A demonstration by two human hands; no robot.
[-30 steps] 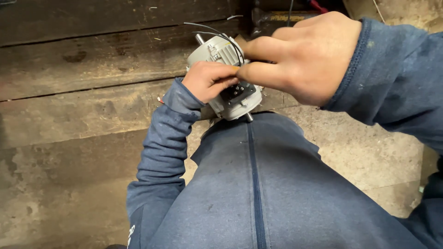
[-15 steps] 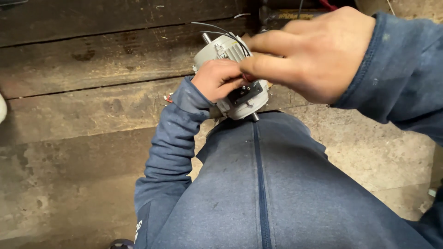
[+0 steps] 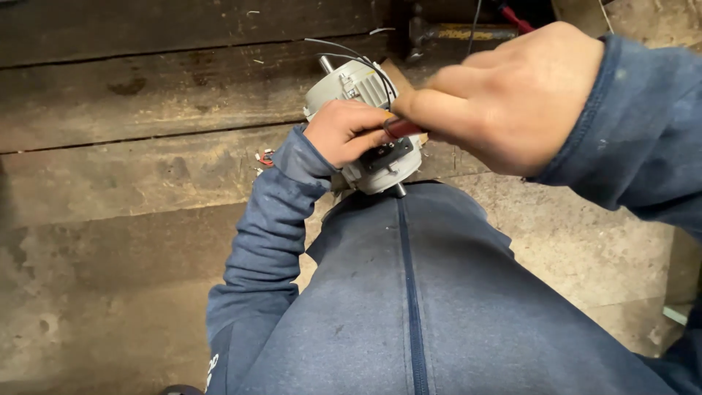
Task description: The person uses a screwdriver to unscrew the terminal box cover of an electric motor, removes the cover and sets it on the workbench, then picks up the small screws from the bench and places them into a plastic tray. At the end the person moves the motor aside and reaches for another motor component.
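Observation:
A small grey electric motor [image 3: 363, 86] with thin wires at its top rests against my knee, its shaft end pointing down. My left hand [image 3: 342, 133] wraps around the motor's side and holds it steady. My right hand [image 3: 504, 102] comes in from the right and grips a tool with a red handle [image 3: 403, 129], whose tip meets the dark terminal block [image 3: 389, 152] on the motor. The tool's tip is hidden by my fingers.
My blue-trousered leg [image 3: 409, 292] fills the lower middle. Worn wooden planks [image 3: 146, 102] lie to the left and behind. A hammer with a yellow handle [image 3: 453, 32] lies at the top. Small red bits [image 3: 265, 158] sit on the plank by my left wrist.
The view has shifted slightly; both hands stay on the motor. The red tool handle now shows between my fingers at the terminal block.

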